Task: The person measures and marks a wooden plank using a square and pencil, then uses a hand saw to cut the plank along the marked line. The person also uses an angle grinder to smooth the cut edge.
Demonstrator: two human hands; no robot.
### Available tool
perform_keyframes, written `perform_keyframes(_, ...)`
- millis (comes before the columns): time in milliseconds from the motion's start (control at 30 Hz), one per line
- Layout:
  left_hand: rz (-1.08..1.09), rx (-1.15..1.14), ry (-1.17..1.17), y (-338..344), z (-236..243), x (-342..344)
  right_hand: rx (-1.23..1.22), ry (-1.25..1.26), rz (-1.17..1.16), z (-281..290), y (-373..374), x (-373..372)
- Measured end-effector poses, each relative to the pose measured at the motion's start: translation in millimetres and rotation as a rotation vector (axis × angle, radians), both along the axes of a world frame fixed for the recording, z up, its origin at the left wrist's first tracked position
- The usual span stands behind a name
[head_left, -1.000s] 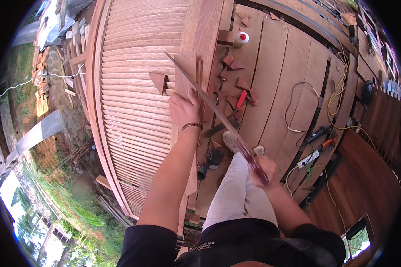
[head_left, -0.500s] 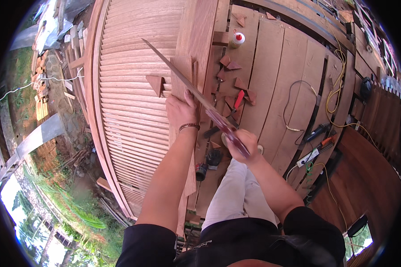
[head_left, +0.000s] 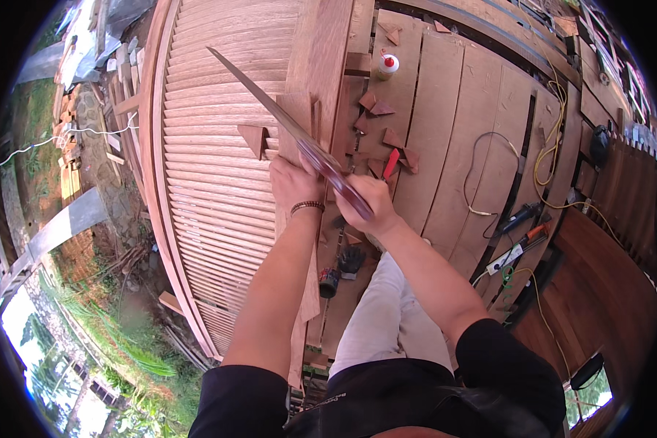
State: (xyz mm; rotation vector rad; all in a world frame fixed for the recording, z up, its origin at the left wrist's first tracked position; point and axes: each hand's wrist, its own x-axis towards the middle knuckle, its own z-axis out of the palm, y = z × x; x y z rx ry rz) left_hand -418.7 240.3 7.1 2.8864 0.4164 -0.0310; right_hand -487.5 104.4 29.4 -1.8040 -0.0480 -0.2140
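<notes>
My right hand [head_left: 363,203] is closed round the dark reddish handle of a handsaw [head_left: 255,89]. The saw's long blade slants up and left across a narrow wooden board [head_left: 296,106]. Just below the blade, my left hand [head_left: 295,182] grips this board, its thumb near the saw. The board lies along the edge of a louvred wooden panel [head_left: 219,146]. A small triangular wood piece [head_left: 252,141] rests on the slats left of the board. My left hand hides part of the board, and the exact contact of teeth and wood cannot be made out.
Triangular offcuts [head_left: 376,104], a red-handled tool [head_left: 391,163] and a glue bottle [head_left: 388,66] lie right of the panel on the plank floor [head_left: 438,124]. Farther right are yellow cords [head_left: 560,124], a power strip [head_left: 505,259] and a dark power tool [head_left: 522,217]. A dark can [head_left: 329,282] stands near my legs.
My right hand has pushed the saw forward, up and left, so its blade reaches farther over the slats. The left hand has stayed nearly in place on the board.
</notes>
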Motion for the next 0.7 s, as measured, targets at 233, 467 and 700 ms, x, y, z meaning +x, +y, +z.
perform_keyframes(233,0.066,0.046,-0.016,19,-8,-10,-0.054,0.086,0.014,43,-59,-148)
perform_keyframes(467,-0.008,-0.014,-0.021,7,-8,-5,0.011,-0.03,-0.036,-3,-1,-13)
perform_keyframes(700,0.086,0.034,0.014,21,-4,-13,-0.066,0.091,0.047,39,-67,-166)
